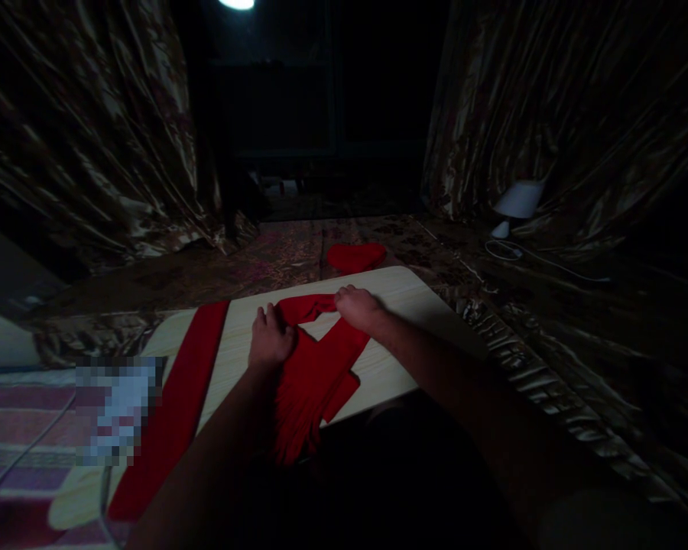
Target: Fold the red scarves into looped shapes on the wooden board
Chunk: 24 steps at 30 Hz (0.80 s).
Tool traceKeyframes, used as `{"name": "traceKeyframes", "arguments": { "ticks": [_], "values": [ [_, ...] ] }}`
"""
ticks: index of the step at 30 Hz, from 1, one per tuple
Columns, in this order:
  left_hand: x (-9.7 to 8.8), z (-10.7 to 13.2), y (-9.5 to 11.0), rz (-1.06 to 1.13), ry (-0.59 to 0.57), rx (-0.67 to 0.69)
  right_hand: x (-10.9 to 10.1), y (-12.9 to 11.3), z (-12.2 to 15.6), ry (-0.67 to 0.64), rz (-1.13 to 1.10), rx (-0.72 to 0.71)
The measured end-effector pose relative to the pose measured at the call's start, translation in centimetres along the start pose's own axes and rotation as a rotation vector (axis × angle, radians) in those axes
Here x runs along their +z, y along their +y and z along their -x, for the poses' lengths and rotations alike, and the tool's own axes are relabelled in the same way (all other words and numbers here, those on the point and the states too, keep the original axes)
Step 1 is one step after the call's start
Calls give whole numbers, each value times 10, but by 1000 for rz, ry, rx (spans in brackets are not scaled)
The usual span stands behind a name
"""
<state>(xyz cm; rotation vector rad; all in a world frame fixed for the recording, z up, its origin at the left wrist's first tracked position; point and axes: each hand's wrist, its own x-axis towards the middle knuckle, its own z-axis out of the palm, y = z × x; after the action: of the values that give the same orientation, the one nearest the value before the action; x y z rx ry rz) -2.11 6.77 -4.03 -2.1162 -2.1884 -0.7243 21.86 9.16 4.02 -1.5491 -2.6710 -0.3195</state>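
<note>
A red fringed scarf (pixel 315 359) lies bent into a loop on a pale wood-grain tabletop (pixel 401 313), its tassels hanging over the near edge. My left hand (pixel 270 340) holds the loop's left side, thumb and fingers around the cloth. At the loop's upper right, my right hand (pixel 356 307) is closed on the scarf with its fingers curled. Pale tabletop shows through the gap between the two hands. A folded end of red cloth sticks out beneath the fringe on the right.
A long flat red strip of cloth (pixel 177 397) crosses the table's left side. Beyond the far edge sits a rounded red cloth item (pixel 356 256). A small white lamp (pixel 519 202) with a cord stands back right, near patterned curtains (pixel 481 99). Striped bedding (pixel 23 443) lies left. The room is dark.
</note>
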Motion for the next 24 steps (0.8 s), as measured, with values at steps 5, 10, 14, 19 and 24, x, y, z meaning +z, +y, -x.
{"name": "traceKeyframes", "arguments": {
  "ticks": [5, 10, 14, 19, 24],
  "values": [
    [1, -3, -1, 59, 66, -35, 3, 27, 7, 67, 4, 291],
    [-1, -4, -5, 80, 50, 6, 11, 31, 9, -32, 11, 126],
    [-5, -1, -6, 112, 41, -4, 11, 31, 1, -57, -34, 122],
    [-12, 3, -2, 90, 18, -3, 20, 43, 0, 6, -83, 185],
    [-14, 2, -2, 64, -11, 16, 34, 57, 7, -74, -112, 176]
  ]
}}
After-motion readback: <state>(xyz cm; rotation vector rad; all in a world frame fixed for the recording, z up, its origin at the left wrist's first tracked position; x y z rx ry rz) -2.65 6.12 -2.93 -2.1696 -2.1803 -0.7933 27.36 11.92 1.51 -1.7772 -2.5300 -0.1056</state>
